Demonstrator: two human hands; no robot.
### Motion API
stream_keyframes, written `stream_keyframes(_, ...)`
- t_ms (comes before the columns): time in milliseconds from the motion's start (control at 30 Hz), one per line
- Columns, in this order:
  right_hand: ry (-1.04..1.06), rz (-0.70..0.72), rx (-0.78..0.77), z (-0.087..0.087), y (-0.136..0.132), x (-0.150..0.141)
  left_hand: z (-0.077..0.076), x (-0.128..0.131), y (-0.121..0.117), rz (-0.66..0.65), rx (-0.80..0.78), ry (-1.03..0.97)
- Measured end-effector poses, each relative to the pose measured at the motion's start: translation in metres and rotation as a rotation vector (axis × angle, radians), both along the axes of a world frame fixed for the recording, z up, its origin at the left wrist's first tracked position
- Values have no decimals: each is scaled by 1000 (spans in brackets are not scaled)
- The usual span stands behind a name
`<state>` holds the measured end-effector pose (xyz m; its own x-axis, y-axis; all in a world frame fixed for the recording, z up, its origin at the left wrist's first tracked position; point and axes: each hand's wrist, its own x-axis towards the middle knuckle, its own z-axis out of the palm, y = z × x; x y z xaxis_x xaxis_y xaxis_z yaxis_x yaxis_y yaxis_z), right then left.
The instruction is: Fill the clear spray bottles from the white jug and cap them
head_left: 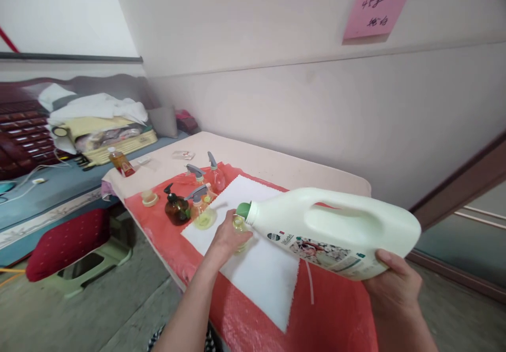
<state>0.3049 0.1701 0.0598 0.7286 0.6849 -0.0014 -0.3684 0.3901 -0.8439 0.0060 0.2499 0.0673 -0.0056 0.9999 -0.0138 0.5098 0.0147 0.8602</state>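
My right hand (395,283) is closed round the base of a large pale green detergent bottle (336,231), which lies tilted on its side with its green spout (243,209) pointing left. Just under the spout, my left hand (229,236) grips a small clear bottle (239,225) with a yellowish tint. The spout sits at the small bottle's mouth; whether liquid is flowing I cannot tell. Below both hands lies a white cloth (261,278) on a red plastic sheet (336,315). Left of my left hand stands a clear spray bottle (202,216) with yellowish liquid.
A brown pump bottle (176,208) and a pink spray bottle (217,178) stand on the table's left side. Farther back is an amber bottle (122,163). A red-topped stool (71,241) is on the floor at left. The wall (276,115) runs behind the table.
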Motion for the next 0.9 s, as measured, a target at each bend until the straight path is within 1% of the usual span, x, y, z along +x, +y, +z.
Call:
stream_keyframes(67, 23, -16, -17, 3, -2, 2, -1, -5, -1, -3, 33, -57)
stream_keyframes(133, 43, -30, -10, 6, -3, 2, 5, -10, -6, 31, 69, -100)
stream_keyframes(200, 53, -42, -1, 9, -3, 1, 18, -9, -17, 128, 127, -104)
stream_keyframes(233, 62, -52, -5, 10, -3, 0, 26, -6, -25, 208, 189, -100)
stream_keyframes(300, 76, -69, -9, 11, -4, 0, 39, 6, -44, 442, 379, -96)
stream_keyframes(333, 80, -69, -4, 12, -4, 0, 42, 15, -55, 482, 463, -130)
stream_keyframes(367, 81, -64, 5, 12, -4, 0, 43, 25, -65, 416, 471, -197)
stream_keyframes(400, 78, -60, 17, 13, -5, 1, 42, 36, -73, 315, 376, -276)
stream_keyframes(433, 74, -57, 28, 14, -5, 2, 38, 48, -80, 217, 216, -374)
stream_keyframes(467, 70, -63, 33, 15, -6, 3, 32, 59, -84, 133, 23, -472)
stream_keyframes(500, 67, -75, 31, 16, -7, 4, 27, 69, -87, 100, -163, -575)
stream_keyframes(533, 61, -90, 23, 17, -8, 6, 21, 77, -87, 116, -310, -680)
stream_keyframes(567, 49, -105, 10, 18, -9, 7, 18, 83, -86, 125, -407, -784)
stream_keyframes(600, 34, -116, -4, 19, -10, 9, 17, 88, -84, 127, -457, -892)
stream_keyframes(633, 14, -117, -13, 20, -11, 11, 17, 92, -81, 111, -466, -996)
stream_keyframes(733, -47, -87, -10, 20, -13, 16, 28, 100, -68, 4, -403, -1256)
stream_keyframes(833, -81, -87, -1, 17, -11, 21, 35, 107, -57, -14, -397, -1381)
stream_keyframes(900, -99, -96, 8, 17, -11, 22, 32, 109, -52, -11, -449, -1430)
